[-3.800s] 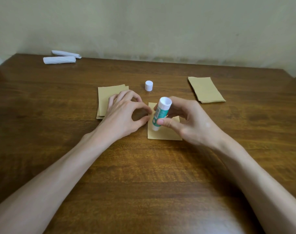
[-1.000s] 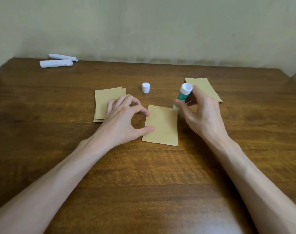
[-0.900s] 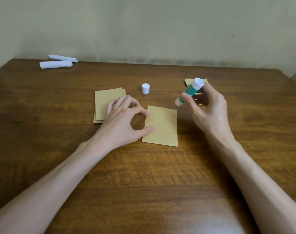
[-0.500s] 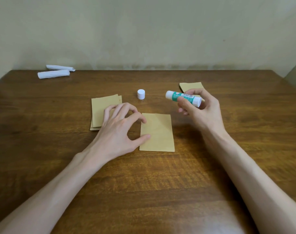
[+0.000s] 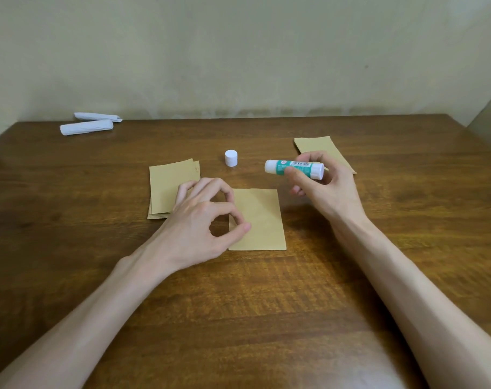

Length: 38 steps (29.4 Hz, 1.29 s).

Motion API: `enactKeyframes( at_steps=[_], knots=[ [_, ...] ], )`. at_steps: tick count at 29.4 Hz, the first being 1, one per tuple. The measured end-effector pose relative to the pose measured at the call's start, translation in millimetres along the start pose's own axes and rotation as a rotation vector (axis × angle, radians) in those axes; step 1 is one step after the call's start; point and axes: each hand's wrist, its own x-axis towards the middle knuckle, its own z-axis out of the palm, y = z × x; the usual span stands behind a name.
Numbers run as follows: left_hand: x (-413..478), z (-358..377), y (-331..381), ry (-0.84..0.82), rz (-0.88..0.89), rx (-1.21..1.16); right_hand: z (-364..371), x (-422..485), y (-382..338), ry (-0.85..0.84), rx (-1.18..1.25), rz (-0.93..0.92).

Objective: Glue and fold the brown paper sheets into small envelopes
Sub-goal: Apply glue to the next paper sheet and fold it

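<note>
Left grip (image 5: 199, 220): pinches sheet (image 5: 259, 220) edge
Right grip (image 5: 322, 189): wraps uncapped glue stick (image 5: 294, 168)
Likely done: pile (image 5: 314, 144), far right of bench (image 5: 266, 318)
Remaining: sheet, stack (image 5: 168, 189)

Dark brown wooden counter (image 5: 266, 318). At centre, one flat tan rectangular paper sheet (image 5: 262, 217). Just beside it at 10 o'clock, a stack of tan paper sheets (image 5: 167, 189); at 12 o'clock, a small white plastic cap (image 5: 231, 158), upright; at 2 o'clock, a second tan paper pile (image 5: 314, 144). Far off at 10 o'clock, two white rolled paper bundles (image 5: 85, 127).

wall (image 5: 238, 51): plain beige, stained near base | table (image 5: 266, 318): dark brown wood, glossy grain
</note>
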Motion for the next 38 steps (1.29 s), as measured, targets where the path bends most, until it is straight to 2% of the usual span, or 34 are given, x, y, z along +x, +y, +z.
enactKeyframes(
  at_steps=[6, 14, 23, 38],
  knots=[
    [1.1, -4.6, 6.1, 0.058, 0.039, -0.091, -1.0, 0.2, -0.7, -0.023, -0.024, -0.019],
    [0.1, -5.8, 5.2, 0.037, 0.049, -0.099, 0.6, -3.1, -2.9, -0.027, -0.002, -0.049],
    [-0.8, -6.9, 8.0, -0.126, 0.164, -0.124, -1.0, -3.3, -2.5, -0.012, -0.028, -0.076],
    [-0.7, -4.8, 6.4, -0.143, 0.131, -0.108, -1.2, -2.6, -1.1, -0.034, -0.034, -0.063]
  ],
)
